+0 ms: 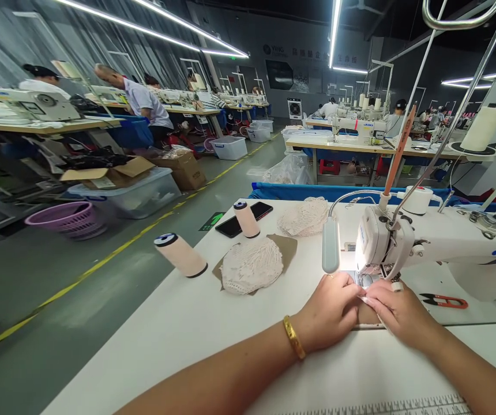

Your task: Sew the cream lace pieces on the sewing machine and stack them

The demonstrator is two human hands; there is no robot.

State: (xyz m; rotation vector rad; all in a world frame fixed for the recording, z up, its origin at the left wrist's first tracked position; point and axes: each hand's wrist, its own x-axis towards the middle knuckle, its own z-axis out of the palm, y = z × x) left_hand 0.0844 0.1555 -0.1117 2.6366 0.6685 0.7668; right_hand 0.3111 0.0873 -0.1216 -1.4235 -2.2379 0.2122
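Observation:
Below the needle of a white sewing machine (442,242), both my hands meet at a small piece of pale fabric (376,311). My left hand (332,305), with a gold bangle at the wrist, pinches its left edge with curled fingers. On the right, my right hand (397,308) presses thumb and fingers together on the same fabric, close to the presser foot. Much of the fabric is hidden under the hands. Left of them, a white lace piece (252,268) lies on brown card, and another lace piece (303,217) lies farther back.
Two thread cones (181,255) and a black phone (244,219) are at the table's left side. Red-handled snips (444,301) lie right of my right hand. A ruler (404,407) runs along the front edge. A lamp (330,245) hangs near my left hand.

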